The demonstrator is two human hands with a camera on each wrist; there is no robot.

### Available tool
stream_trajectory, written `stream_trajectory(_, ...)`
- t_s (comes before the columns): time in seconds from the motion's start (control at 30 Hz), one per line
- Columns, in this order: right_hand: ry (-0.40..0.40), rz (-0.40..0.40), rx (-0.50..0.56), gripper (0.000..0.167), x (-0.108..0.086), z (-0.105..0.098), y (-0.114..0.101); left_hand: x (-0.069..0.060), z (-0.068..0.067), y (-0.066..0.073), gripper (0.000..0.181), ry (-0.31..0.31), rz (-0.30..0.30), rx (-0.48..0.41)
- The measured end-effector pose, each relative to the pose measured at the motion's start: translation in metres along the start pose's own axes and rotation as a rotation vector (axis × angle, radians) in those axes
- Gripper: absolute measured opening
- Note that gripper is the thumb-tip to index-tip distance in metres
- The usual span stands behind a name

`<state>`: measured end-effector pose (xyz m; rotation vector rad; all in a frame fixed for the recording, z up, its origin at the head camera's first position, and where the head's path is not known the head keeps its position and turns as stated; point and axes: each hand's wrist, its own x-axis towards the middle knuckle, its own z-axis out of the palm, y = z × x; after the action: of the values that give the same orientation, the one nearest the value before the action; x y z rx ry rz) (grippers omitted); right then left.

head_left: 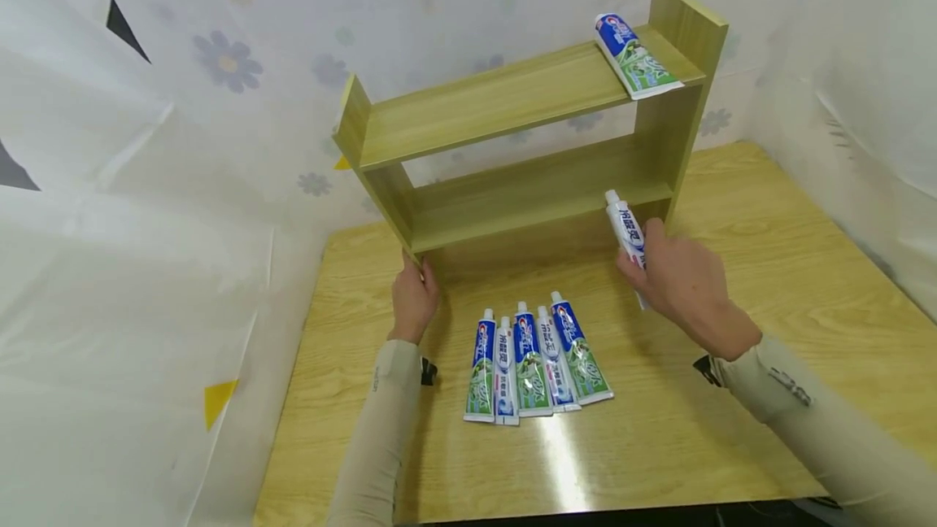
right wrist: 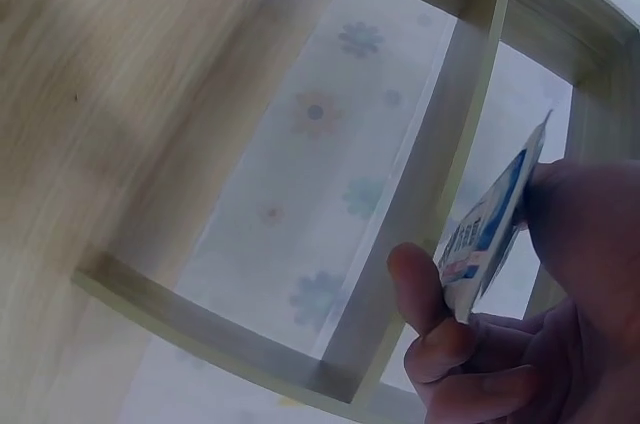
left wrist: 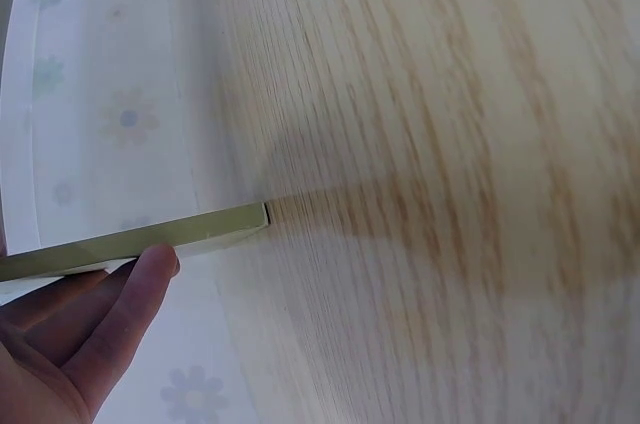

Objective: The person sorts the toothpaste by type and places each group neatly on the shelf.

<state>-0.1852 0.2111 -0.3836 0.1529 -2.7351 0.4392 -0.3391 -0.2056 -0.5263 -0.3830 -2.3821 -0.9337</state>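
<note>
My right hand (head_left: 681, 275) pinches a white toothpaste tube (head_left: 624, 226), cap up and tilted, in front of the lower board at the right end of a two-tier wooden shelf (head_left: 505, 111). In the right wrist view the tube (right wrist: 490, 234) sits between thumb and fingers. My left hand (head_left: 415, 299) grips the foot of the shelf's left side panel. The left wrist view has that panel (left wrist: 150, 236) with fingers along its face; the thumb is hidden there. A blue-and-green toothpaste tube (head_left: 633, 55) lies on the top board at the right, its flat end over the front edge.
On the table (head_left: 351, 307), before the shelf, several toothpaste tubes (head_left: 529, 364) lie side by side, caps towards the shelf, blue-green and white ones alternating. A flower-patterned sheet (head_left: 454, 15) hangs behind. The table's front edge runs along the bottom.
</note>
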Motion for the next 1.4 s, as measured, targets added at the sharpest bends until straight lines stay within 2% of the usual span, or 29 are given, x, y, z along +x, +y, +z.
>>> stream_trajectory(0.07,0.025,-0.012,-0.031,0.043,0.007,-0.001,0.001,0.003,-0.002,0.003,0.043,0.022,0.023,-0.034)
stream_trajectory(0.13,0.041,-0.019,-0.060,0.043,0.016,-0.003,0.002,0.004,-0.014,0.025,0.041,0.016,0.019,-0.042)
stream_trajectory(0.2,0.050,-0.028,-0.091,0.044,0.023,-0.005,0.003,0.005,-0.020,0.038,0.037,0.019,0.014,-0.023)
stream_trajectory(0.27,0.048,-0.027,-0.108,0.043,0.031,-0.007,0.003,0.005,-0.024,0.047,0.034,0.006,-0.012,0.010)
stream_trajectory(0.3,0.044,-0.023,-0.108,0.043,0.035,-0.008,0.003,0.004,-0.030,0.059,0.032,-0.014,-0.036,0.032)
stream_trajectory(0.33,0.040,-0.017,-0.107,0.042,0.038,-0.010,0.003,0.004,-0.031,0.061,0.033,-0.024,-0.052,0.042)
stream_trajectory(0.47,0.039,-0.013,-0.090,0.038,0.052,-0.013,-0.002,0.002,-0.033,0.063,0.033,-0.045,-0.085,0.033)
stream_trajectory(0.53,0.046,-0.026,-0.097,0.038,0.058,-0.015,-0.006,0.001,-0.033,0.062,0.033,-0.031,-0.074,0.021)
stream_trajectory(0.57,0.049,-0.033,-0.104,0.038,0.061,-0.015,-0.007,0.001,-0.030,0.055,0.033,-0.013,-0.053,0.010)
stream_trajectory(0.67,0.066,-0.047,-0.146,0.038,0.071,-0.016,-0.010,-0.001,-0.030,0.054,0.034,0.000,-0.031,0.011)
stream_trajectory(0.77,0.069,-0.040,-0.166,0.039,0.079,-0.017,-0.010,-0.001,-0.029,0.054,0.037,-0.023,-0.037,0.024)
stream_trajectory(0.8,0.065,-0.033,-0.167,0.038,0.082,-0.017,-0.010,-0.001,-0.032,0.061,0.038,-0.043,-0.051,0.034)
stream_trajectory(0.87,0.052,-0.027,-0.159,0.038,0.088,-0.018,-0.008,0.000,-0.032,0.062,0.041,-0.055,-0.056,0.051)
stream_trajectory(0.93,0.050,-0.044,-0.157,0.037,0.092,-0.017,-0.006,0.000,-0.032,0.062,0.043,-0.064,-0.056,0.056)
stream_trajectory(1.17,0.176,-0.128,-0.178,0.035,0.106,-0.012,-0.001,0.001,-0.034,0.065,0.042,-0.080,-0.084,0.051)
stream_trajectory(1.33,0.195,-0.131,-0.180,0.034,0.112,-0.008,0.001,0.001,-0.034,0.065,0.042,-0.094,-0.101,0.056)
stream_trajectory(1.4,0.171,-0.112,-0.172,0.032,0.115,-0.008,0.003,0.001,-0.033,0.065,0.041,-0.089,-0.096,0.059)
